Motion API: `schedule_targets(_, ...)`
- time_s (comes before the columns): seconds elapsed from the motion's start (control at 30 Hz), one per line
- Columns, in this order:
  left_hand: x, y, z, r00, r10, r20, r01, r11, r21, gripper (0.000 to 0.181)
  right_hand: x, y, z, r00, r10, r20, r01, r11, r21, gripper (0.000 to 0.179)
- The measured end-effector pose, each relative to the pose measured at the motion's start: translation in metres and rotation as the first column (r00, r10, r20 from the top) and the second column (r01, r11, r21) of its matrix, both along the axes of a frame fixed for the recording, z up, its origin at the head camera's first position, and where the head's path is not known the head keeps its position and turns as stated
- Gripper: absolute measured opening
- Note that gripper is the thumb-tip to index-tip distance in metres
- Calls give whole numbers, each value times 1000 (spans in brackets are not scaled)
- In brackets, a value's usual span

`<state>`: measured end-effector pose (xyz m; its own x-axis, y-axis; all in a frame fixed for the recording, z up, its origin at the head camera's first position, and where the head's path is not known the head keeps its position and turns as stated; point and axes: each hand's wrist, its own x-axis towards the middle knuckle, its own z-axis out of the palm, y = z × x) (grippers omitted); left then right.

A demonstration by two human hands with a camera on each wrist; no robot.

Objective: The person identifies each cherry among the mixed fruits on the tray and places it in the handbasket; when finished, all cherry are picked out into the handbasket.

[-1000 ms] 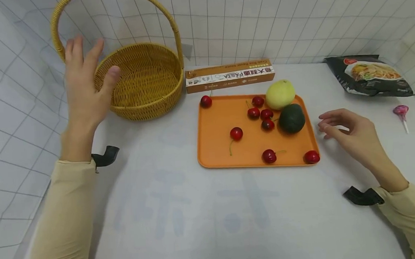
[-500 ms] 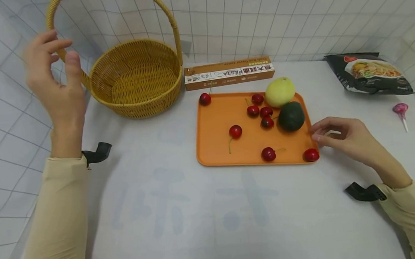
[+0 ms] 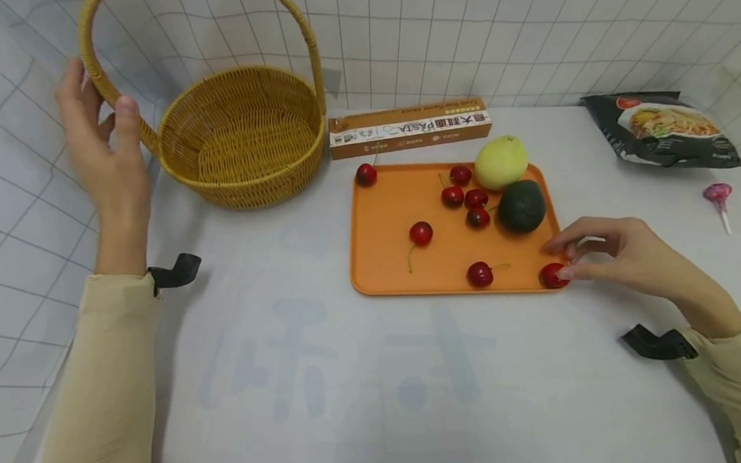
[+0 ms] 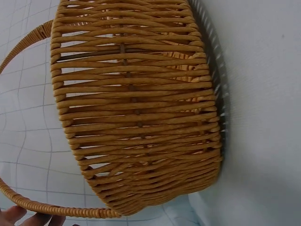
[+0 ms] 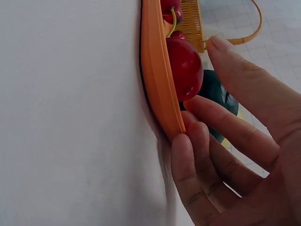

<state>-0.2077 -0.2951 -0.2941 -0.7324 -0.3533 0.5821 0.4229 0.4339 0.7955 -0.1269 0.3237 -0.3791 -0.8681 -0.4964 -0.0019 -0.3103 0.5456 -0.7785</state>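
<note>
On the white worktop (image 3: 332,421), the person's right grip (image 3: 630,256) has come in from beside the orange tray (image 3: 385,259) to its near right corner: a second ago it stood clear of the rim, half a second ago its fingertips were at the right edge, and now they bracket the corner cherry (image 3: 548,275). In the right wrist view a gap shows between thumb and cherry, the index fingertip is right beside the fruit and other fingers touch the tray's rim, so this grip is part open and has hold of nothing. Left of the tray and toward its far side, the left grip (image 3: 107,153) has shifted from above the wicker basket (image 3: 247,186) to the outer side of the handle (image 3: 312,56); the fingers now pass behind the handle with the thumb in front, but how firmly they have closed cannot be told. The tray's other cherries (image 3: 420,234), the yellow fruit (image 3: 501,163) and the dark green fruit (image 3: 521,206) at its right end lie as before. Unmoved too are the pasta box (image 3: 410,130) along the tray's far edge, and the black food packet (image 3: 673,128) and pink lollipop (image 3: 718,193) off to its right.
</note>
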Motion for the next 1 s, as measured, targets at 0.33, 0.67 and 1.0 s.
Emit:
schedule_targets(0.33, -21, -27, -38, 904, -255, 343, 133, 931, 340, 66, 4, -3, 4, 998, 23, -66, -17, 996, 92, 47)
schedule_targets(0.67, -28, -35, -66, 879, -367, 305, 146, 815, 561, 61, 5, -8, 6, 994, 50, -101, -37, 991, 129, 48)
schedule_targets(1.0, -28, -34, -76, 908, -372, 193, 146, 713, 686, 59, 8, -9, 8, 992, 31, -122, -14, 990, 139, 48)
